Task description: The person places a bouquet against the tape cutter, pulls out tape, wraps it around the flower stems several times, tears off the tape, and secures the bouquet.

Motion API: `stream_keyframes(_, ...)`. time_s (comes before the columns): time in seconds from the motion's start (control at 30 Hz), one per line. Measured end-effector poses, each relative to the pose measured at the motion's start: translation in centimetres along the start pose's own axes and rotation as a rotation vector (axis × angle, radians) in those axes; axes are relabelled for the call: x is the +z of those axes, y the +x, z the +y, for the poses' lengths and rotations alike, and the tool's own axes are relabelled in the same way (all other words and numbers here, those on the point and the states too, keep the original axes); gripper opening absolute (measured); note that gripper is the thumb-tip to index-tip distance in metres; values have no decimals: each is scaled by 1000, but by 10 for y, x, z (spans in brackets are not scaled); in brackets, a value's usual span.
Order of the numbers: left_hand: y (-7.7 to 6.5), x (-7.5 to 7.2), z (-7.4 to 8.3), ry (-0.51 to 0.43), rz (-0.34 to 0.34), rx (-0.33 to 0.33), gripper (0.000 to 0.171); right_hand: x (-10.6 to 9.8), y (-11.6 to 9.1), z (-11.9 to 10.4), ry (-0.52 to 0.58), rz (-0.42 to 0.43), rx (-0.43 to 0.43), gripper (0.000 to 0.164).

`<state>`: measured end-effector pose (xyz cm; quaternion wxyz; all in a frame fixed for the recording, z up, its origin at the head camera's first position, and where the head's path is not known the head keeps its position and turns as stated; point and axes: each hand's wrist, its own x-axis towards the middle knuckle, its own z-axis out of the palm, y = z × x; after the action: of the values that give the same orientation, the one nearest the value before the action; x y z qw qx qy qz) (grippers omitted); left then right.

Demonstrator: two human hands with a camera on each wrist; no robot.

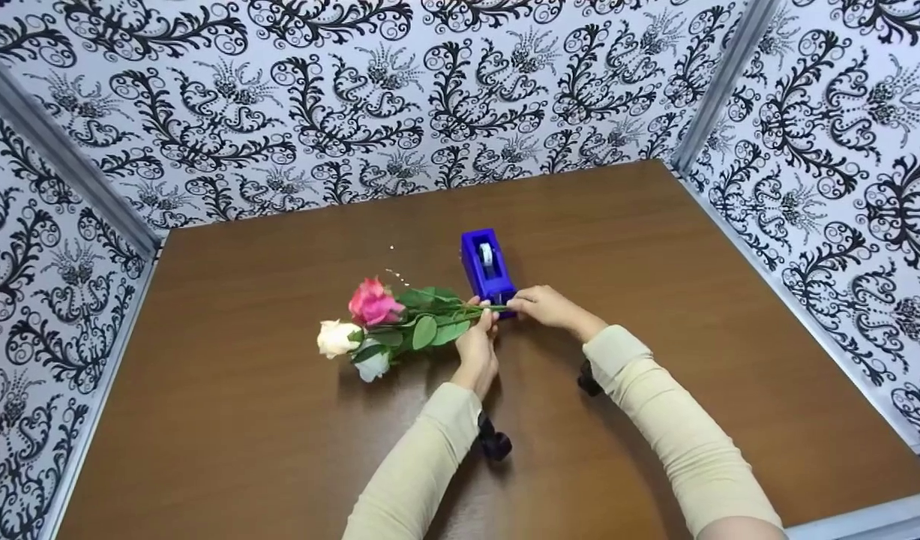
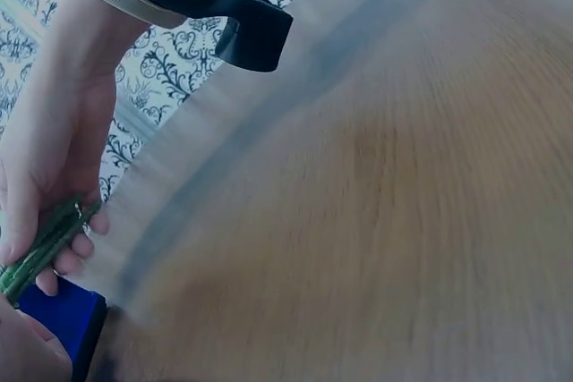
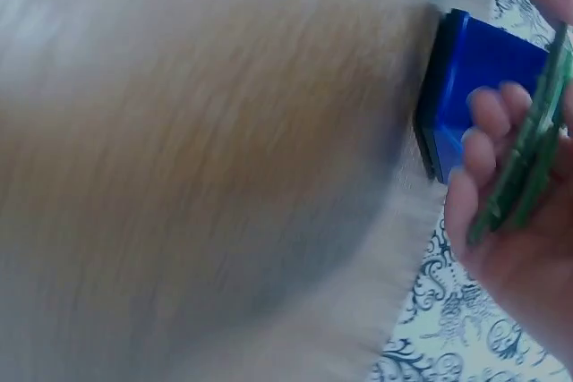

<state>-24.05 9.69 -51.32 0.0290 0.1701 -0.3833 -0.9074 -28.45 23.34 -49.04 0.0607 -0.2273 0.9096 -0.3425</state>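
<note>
A bunch of roses lies sideways above the table, with a pink rose (image 1: pixel 375 302), a cream rose (image 1: pixel 338 339) and a white rose (image 1: pixel 372 361) toward the left. My left hand (image 1: pixel 477 351) grips the green stems (image 3: pixel 524 149) below the leaves. Close to the cut ends, my right hand (image 1: pixel 553 307) holds the same stems between thumb and fingers, seen also in the left wrist view. Just behind both hands stands a blue tape dispenser (image 1: pixel 476 259) with a roll of tape (image 1: pixel 486 255) in it. Whether any tape is on the stems cannot be told.
The brown wooden table (image 1: pixel 265 435) reaches out on all sides of the hands. Patterned panels (image 1: pixel 355 97) with metal posts enclose its back and sides. Black wrist mounts (image 1: pixel 494 439) hang below both sleeves.
</note>
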Motion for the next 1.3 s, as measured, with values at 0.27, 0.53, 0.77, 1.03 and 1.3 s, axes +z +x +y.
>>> stream_keyframes(0.27, 3, -2, 2, -46, 37, -15, 38, 11, 1, 3, 276, 7, 48, 21)
stream_keyframes(0.53, 4, -6, 18, -108, 94, 40, 36, 25, 3, -12, 323, 1, 55, 21)
stream_keyframes(0.77, 9, -13, 23, -156, 127, 31, 32, 36, 8, -23, 327, 16, 73, 22)
stream_keyframes(1.03, 6, -7, 19, -53, 113, 14, 39, 41, 9, -18, 321, 143, 44, 14)
stream_keyframes(1.3, 21, -12, 2, -42, 80, 129, 20, 38, 10, -21, 214, 147, 98, 17)
